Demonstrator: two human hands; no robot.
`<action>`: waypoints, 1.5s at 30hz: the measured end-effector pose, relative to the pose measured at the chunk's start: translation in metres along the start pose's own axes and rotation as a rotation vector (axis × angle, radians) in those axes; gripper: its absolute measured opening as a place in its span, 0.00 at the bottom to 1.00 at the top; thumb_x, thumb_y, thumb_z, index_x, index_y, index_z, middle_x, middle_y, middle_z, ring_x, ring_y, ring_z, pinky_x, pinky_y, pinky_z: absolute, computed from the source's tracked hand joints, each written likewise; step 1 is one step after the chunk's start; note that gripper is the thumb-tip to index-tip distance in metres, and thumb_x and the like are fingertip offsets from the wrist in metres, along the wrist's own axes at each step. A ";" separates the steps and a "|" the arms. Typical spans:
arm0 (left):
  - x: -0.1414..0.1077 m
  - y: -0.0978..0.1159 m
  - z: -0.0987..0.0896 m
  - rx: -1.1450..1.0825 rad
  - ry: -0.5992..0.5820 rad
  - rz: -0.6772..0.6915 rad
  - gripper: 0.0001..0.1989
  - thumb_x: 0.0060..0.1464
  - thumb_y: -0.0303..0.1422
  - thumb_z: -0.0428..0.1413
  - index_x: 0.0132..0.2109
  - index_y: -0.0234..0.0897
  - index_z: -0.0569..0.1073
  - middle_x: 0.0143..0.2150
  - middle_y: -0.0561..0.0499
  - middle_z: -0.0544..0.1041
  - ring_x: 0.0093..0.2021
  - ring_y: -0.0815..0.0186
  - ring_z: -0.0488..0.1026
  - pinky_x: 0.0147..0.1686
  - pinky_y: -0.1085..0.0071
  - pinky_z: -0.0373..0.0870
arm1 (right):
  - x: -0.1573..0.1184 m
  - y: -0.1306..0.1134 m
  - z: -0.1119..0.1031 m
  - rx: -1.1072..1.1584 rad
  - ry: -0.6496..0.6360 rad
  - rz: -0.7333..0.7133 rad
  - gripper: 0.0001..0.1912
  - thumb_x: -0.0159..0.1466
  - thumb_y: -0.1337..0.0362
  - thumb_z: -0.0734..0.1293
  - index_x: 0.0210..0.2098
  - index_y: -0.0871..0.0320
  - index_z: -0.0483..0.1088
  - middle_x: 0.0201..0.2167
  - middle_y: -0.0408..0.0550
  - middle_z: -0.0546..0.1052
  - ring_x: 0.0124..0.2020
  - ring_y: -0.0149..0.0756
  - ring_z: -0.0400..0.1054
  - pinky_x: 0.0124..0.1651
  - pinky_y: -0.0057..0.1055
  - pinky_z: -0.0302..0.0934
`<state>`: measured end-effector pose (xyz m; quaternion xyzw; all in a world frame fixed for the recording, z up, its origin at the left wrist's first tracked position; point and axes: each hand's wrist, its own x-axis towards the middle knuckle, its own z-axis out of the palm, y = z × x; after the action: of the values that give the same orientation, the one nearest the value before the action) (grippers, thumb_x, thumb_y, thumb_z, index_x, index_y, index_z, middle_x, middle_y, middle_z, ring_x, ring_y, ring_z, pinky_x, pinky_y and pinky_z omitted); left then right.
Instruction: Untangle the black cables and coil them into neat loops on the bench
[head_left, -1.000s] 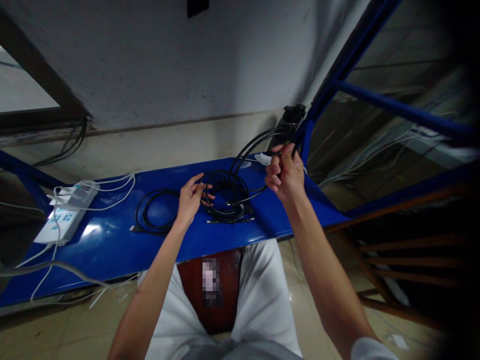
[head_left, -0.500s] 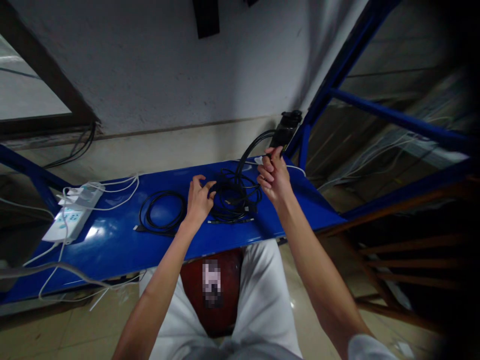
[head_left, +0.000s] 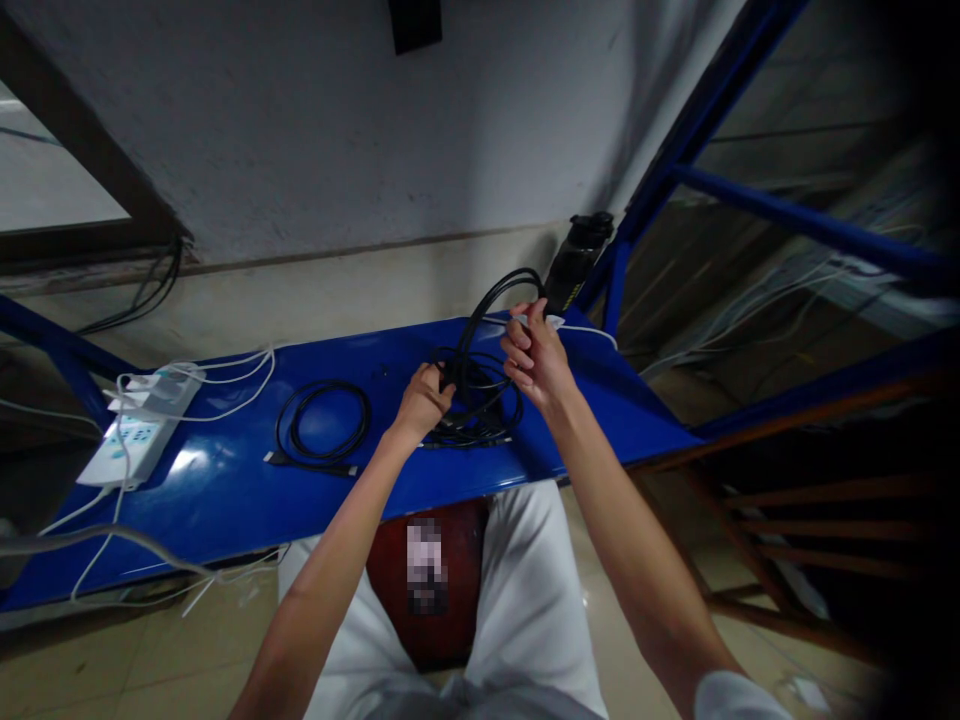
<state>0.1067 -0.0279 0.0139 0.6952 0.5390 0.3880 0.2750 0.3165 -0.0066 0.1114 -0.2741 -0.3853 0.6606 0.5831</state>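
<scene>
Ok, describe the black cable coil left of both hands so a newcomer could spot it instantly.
On the blue table, find the white power strip at the left end. Between it and the person's left hand lies the black cable coil. Unlike the cable bundle to that hand's right, it is an open ring showing blue through its middle, with two pale-tipped plugs at its near edge.
</scene>
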 end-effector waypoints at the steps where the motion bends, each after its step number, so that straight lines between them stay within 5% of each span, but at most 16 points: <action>1: 0.001 0.000 0.000 -0.036 0.002 -0.010 0.04 0.64 0.28 0.62 0.45 0.36 0.82 0.44 0.42 0.83 0.48 0.54 0.81 0.50 0.60 0.78 | 0.000 0.000 -0.003 -0.027 0.006 -0.010 0.30 0.64 0.33 0.79 0.45 0.50 0.71 0.23 0.31 0.63 0.16 0.23 0.51 0.10 0.17 0.48; 5: 0.003 0.004 -0.002 -0.224 -0.016 -0.050 0.11 0.71 0.32 0.54 0.48 0.35 0.81 0.39 0.44 0.82 0.34 0.62 0.81 0.32 0.70 0.77 | 0.004 0.010 -0.026 -0.206 0.073 -0.068 0.35 0.59 0.28 0.79 0.41 0.53 0.76 0.35 0.42 0.79 0.32 0.31 0.75 0.19 0.21 0.66; 8: 0.004 0.015 -0.005 -0.425 -0.025 -0.091 0.15 0.73 0.39 0.55 0.54 0.34 0.80 0.42 0.44 0.82 0.31 0.64 0.81 0.24 0.74 0.74 | 0.003 0.024 -0.044 -0.381 0.143 -0.138 0.36 0.58 0.27 0.78 0.35 0.55 0.78 0.41 0.49 0.84 0.47 0.38 0.81 0.38 0.25 0.79; 12: 0.005 0.030 -0.008 -0.762 0.010 -0.184 0.17 0.67 0.42 0.64 0.54 0.34 0.80 0.41 0.44 0.82 0.34 0.62 0.81 0.21 0.75 0.73 | -0.004 0.035 -0.053 -0.455 0.083 -0.042 0.36 0.61 0.26 0.76 0.33 0.55 0.79 0.34 0.49 0.83 0.42 0.40 0.82 0.41 0.30 0.80; 17: 0.009 0.033 -0.008 -0.760 0.042 -0.159 0.14 0.70 0.42 0.63 0.51 0.35 0.83 0.44 0.43 0.83 0.39 0.61 0.81 0.32 0.71 0.77 | -0.009 0.031 -0.046 -0.367 0.069 0.000 0.36 0.60 0.27 0.77 0.34 0.56 0.77 0.34 0.49 0.84 0.30 0.36 0.78 0.34 0.35 0.82; 20: 0.016 0.032 -0.015 -0.484 0.176 0.035 0.13 0.72 0.40 0.62 0.44 0.36 0.85 0.42 0.44 0.82 0.39 0.62 0.78 0.40 0.68 0.76 | -0.008 0.026 -0.043 -0.358 0.056 -0.023 0.36 0.60 0.28 0.78 0.33 0.57 0.76 0.30 0.45 0.81 0.20 0.27 0.66 0.29 0.33 0.80; 23: 0.027 0.034 -0.028 -0.202 0.315 0.200 0.08 0.70 0.37 0.65 0.49 0.38 0.86 0.50 0.43 0.82 0.48 0.58 0.78 0.50 0.64 0.76 | -0.006 0.022 -0.040 -0.359 0.035 -0.010 0.36 0.61 0.28 0.77 0.32 0.56 0.73 0.25 0.40 0.74 0.17 0.23 0.56 0.19 0.24 0.68; 26: 0.042 0.038 -0.042 -0.172 0.175 0.259 0.12 0.71 0.39 0.65 0.56 0.39 0.85 0.56 0.42 0.83 0.59 0.53 0.78 0.60 0.60 0.74 | -0.006 0.015 -0.034 -0.333 -0.002 0.039 0.36 0.62 0.28 0.76 0.32 0.55 0.70 0.23 0.37 0.68 0.17 0.22 0.53 0.15 0.19 0.52; 30: 0.053 0.046 -0.056 -0.462 -0.162 0.151 0.20 0.70 0.49 0.65 0.51 0.36 0.86 0.37 0.46 0.81 0.39 0.60 0.79 0.39 0.69 0.75 | -0.006 0.003 -0.022 -0.280 -0.022 0.063 0.36 0.61 0.28 0.77 0.32 0.54 0.68 0.23 0.36 0.66 0.17 0.22 0.50 0.15 0.19 0.47; 35: 0.051 0.066 -0.070 -0.643 -0.121 -0.080 0.16 0.66 0.45 0.70 0.45 0.35 0.85 0.25 0.57 0.64 0.20 0.74 0.57 0.18 0.78 0.51 | -0.006 -0.014 -0.010 -0.286 -0.022 0.019 0.39 0.60 0.24 0.75 0.30 0.54 0.65 0.28 0.44 0.78 0.19 0.25 0.58 0.14 0.20 0.43; 37: 0.047 0.075 -0.080 -0.719 -0.038 -0.125 0.11 0.66 0.40 0.70 0.42 0.35 0.85 0.25 0.57 0.61 0.20 0.76 0.54 0.17 0.81 0.48 | -0.008 -0.022 -0.010 -0.304 0.011 -0.009 0.39 0.60 0.24 0.75 0.29 0.54 0.64 0.34 0.49 0.83 0.23 0.29 0.67 0.14 0.21 0.49; 41: 0.039 0.087 -0.104 -0.859 0.092 -0.088 0.07 0.69 0.34 0.67 0.45 0.34 0.85 0.26 0.59 0.54 0.21 0.76 0.50 0.16 0.82 0.46 | -0.014 -0.038 -0.016 -0.282 0.014 -0.068 0.38 0.60 0.27 0.77 0.27 0.53 0.62 0.35 0.52 0.85 0.35 0.41 0.81 0.27 0.32 0.77; 45: 0.031 0.091 -0.124 -0.910 0.203 -0.087 0.06 0.69 0.33 0.67 0.46 0.34 0.84 0.26 0.60 0.53 0.20 0.75 0.49 0.15 0.82 0.47 | -0.026 -0.056 -0.018 -0.264 0.015 -0.123 0.38 0.61 0.29 0.78 0.27 0.53 0.61 0.38 0.53 0.86 0.43 0.47 0.85 0.38 0.42 0.85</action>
<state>0.0554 -0.0271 0.1621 0.4395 0.3667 0.6390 0.5139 0.3668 -0.0278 0.1459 -0.3294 -0.4804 0.5651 0.5843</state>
